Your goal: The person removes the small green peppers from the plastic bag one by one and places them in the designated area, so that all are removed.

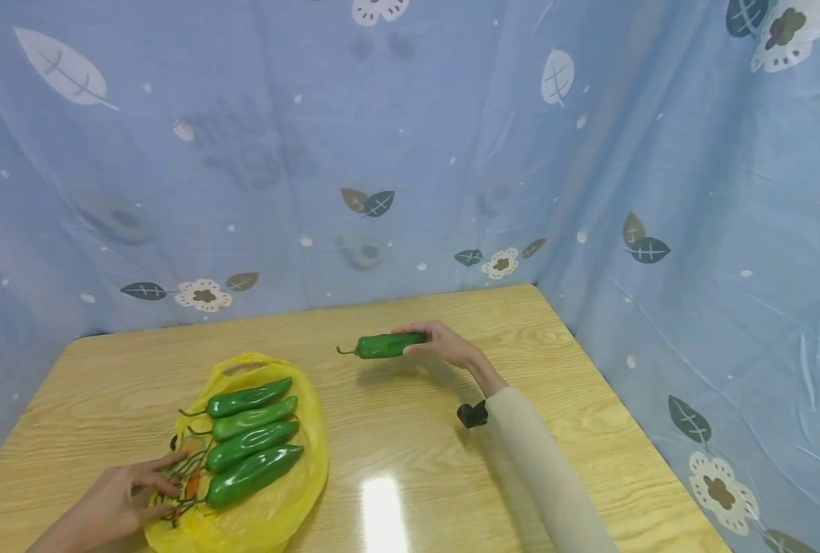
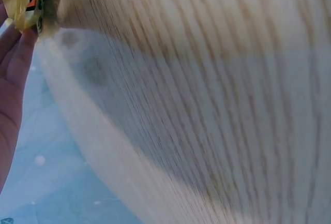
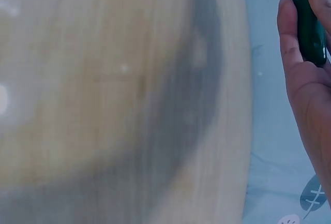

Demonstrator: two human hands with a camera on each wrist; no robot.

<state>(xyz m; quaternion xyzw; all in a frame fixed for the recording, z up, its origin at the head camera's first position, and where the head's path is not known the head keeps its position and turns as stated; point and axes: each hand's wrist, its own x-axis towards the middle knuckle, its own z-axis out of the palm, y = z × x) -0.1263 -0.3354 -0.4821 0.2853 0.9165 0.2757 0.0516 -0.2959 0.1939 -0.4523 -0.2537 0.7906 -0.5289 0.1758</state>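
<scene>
Cream sleeve fabric (image 1: 555,476) lies nearest, leading to a right hand (image 1: 444,344) with thumb and fingers clamped round one end of a green pepper (image 1: 380,346), whose stem (image 1: 347,352) points left of the grip. Further left of that grip, four more green peppers (image 1: 253,445) lie on a yellow bag (image 1: 316,461), the left hand (image 1: 129,491) at their stem ends (whether it pinches anything, I cannot tell). Light, steady pressure should serve best, sparing the thin stem any knocks.
</scene>
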